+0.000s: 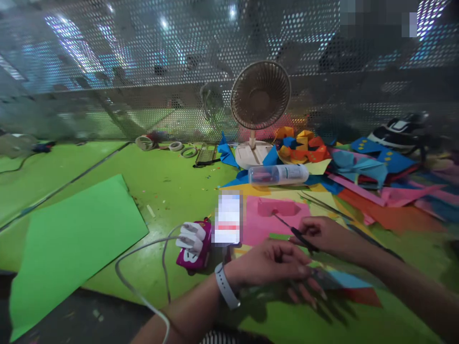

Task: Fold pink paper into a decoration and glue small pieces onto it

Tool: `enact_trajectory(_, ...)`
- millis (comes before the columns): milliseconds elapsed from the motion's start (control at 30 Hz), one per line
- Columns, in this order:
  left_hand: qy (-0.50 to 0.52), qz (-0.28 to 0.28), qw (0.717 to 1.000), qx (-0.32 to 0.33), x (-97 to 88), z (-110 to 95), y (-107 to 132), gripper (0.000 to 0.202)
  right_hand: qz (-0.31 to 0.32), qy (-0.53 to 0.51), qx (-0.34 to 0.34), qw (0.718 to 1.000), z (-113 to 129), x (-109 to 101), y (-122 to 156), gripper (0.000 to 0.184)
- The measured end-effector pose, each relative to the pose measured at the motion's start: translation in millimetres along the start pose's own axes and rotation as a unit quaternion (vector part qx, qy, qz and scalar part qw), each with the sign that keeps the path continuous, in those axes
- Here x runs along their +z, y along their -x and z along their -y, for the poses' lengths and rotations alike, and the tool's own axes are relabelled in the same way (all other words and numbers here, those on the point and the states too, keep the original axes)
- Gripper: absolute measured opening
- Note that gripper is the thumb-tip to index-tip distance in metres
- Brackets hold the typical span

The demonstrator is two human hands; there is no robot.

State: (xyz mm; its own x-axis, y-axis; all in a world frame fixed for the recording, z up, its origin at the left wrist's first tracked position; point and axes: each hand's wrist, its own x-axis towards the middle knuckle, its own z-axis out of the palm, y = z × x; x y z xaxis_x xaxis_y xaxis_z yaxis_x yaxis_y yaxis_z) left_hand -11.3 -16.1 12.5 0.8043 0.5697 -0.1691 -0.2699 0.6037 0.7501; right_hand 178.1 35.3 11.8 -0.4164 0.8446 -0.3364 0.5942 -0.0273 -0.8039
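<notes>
My right hand (324,236) is closed on a slim black-handled tool (303,239). Its thin shaft points up and left, its tip at a folded pink paper piece (283,207). Whether it is a pair of scissors I cannot tell. That piece lies on a flat pink sheet (256,227). My left hand (276,267), with a pale watch band at the wrist, hovers in front of the right one. Its fingers are loosely bent and apart, somewhat blurred, and nothing shows in them. Below the fingers lie blue and red paper strips (362,289).
A lit phone (228,220) stands left of the pink sheet, beside a purple power socket (195,255) with white plugs and a trailing cable (124,277). Behind are a clear bottle (278,175), a fan (260,95) and folded papers (358,165). A green sheet (79,243) overhangs the left edge.
</notes>
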Motion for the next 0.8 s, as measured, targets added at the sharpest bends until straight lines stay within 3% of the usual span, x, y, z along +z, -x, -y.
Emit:
enact_trajectory(100, -0.006, -0.017, 1.0, 0.011, -3.1, -1.2, -1.1, 0.028, 0.011, -0.041, 0.019, 0.999, -8.5, -5.5, 12.0, 0.04)
enact_trajectory(233, -0.019, 0.029, 0.999, -0.025, -0.5, -3.7, 0.9, 0.026, 0.033, -0.028, 0.0, 0.999, -10.1, -1.3, 6.5, 0.04)
enact_trajectory(333, -0.023, 0.064, 0.996, -0.058, 3.6, -4.3, 3.6, 0.027, 0.041, 0.008, -0.035, 0.999, 1.1, 6.5, -9.3, 0.039)
enact_trajectory(567, -0.005, 0.064, 0.996, -0.054, 5.3, -3.0, 6.1, 0.027, 0.08, 0.099, -0.071, 0.989, 39.0, 28.9, -47.0, 0.044)
enact_trajectory(800, 0.01, 0.075, 0.997, -0.024, 4.4, -0.1, 4.9, 0.028, 0.088, 0.096, -0.049, 0.99, 41.3, 36.5, -53.9, 0.041)
